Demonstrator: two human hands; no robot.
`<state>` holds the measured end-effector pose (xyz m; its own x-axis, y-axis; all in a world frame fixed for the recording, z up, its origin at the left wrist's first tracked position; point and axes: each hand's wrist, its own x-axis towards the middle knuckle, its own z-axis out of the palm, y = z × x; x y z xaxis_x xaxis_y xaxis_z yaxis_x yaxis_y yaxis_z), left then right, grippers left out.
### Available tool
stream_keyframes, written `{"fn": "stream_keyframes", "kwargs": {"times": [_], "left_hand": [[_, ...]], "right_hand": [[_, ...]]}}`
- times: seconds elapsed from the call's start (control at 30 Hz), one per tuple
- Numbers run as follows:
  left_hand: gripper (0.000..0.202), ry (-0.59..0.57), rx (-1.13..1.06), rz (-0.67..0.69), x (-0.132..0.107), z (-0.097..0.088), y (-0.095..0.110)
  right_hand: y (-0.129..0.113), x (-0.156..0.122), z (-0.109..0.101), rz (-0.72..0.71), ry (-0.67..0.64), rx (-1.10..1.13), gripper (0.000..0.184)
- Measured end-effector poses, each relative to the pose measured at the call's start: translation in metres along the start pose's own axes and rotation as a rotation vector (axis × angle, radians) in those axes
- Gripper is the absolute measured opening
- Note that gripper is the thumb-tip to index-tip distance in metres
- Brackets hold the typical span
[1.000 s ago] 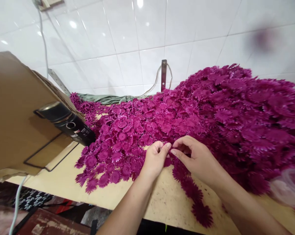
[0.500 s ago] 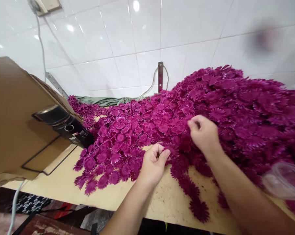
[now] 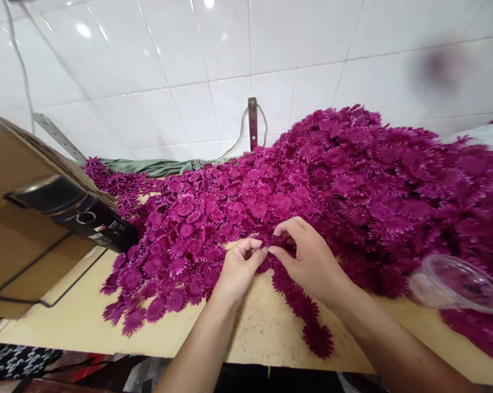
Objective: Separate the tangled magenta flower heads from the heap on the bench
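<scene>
My left hand (image 3: 238, 268) is closed in a pinch on a magenta artificial flower (image 3: 267, 240), low over the tabletop at the front of the heap. From the other side my right hand (image 3: 309, 257) pinches the same flower, thumb tip close to the left thumb. The fingers cover much of the bloom, so its centre is hidden. Below the hands, a trail of joined or overlapping magenta flowers (image 3: 301, 308) lies toward the table's front edge. A large heap of matching flowers (image 3: 336, 158) spreads behind both hands.
On the left a black bottle (image 3: 94, 221) leans against a cardboard box (image 3: 9, 164), beside a thin black wire stand (image 3: 53, 300). A clear plastic tub (image 3: 455, 284) sits at right on the pale tabletop (image 3: 266, 333). White tiled wall (image 3: 148, 65) stands behind.
My right hand has come down and left from the heap to meet the left hand at the flower. The view has shifted somewhat to the right.
</scene>
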<state>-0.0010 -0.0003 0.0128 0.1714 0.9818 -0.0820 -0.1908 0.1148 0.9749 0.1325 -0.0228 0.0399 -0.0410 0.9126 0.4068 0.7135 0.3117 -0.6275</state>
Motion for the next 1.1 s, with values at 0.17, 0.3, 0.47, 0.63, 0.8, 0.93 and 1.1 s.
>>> {"fn": "stream_keyframes", "kwargs": {"times": [0.17, 0.3, 0.47, 0.63, 0.8, 0.93, 1.1], "left_hand": [[0.023, -0.006, 0.006, -0.003, 0.0, 0.0, 0.0], [0.033, -0.017, 0.053, -0.009, 0.003, -0.002, -0.002], [0.045, -0.034, 0.072, 0.033, 0.005, -0.003, -0.006], [0.052, -0.062, 0.104, 0.083, 0.003, -0.001, -0.004], [0.049, -0.024, 0.123, 0.117, -0.001, 0.001, 0.003], [0.045, 0.072, 0.113, 0.144, -0.001, 0.003, 0.007], [0.042, 0.154, 0.116, 0.157, -0.001, 0.005, 0.008]], "right_hand": [[0.009, 0.0, 0.005, 0.123, -0.087, 0.178, 0.015], [0.004, 0.0, 0.004, 0.092, -0.049, 0.151, 0.016], [0.002, 0.003, 0.004, 0.11, -0.218, 0.307, 0.005], [0.005, 0.005, 0.006, 0.17, -0.217, 0.457, 0.006], [0.002, 0.017, 0.007, 0.209, -0.086, 0.493, 0.005], [-0.001, 0.031, 0.011, 0.249, -0.037, 0.524, 0.004], [0.0, 0.04, 0.019, 0.263, 0.033, 0.522, 0.005]]}}
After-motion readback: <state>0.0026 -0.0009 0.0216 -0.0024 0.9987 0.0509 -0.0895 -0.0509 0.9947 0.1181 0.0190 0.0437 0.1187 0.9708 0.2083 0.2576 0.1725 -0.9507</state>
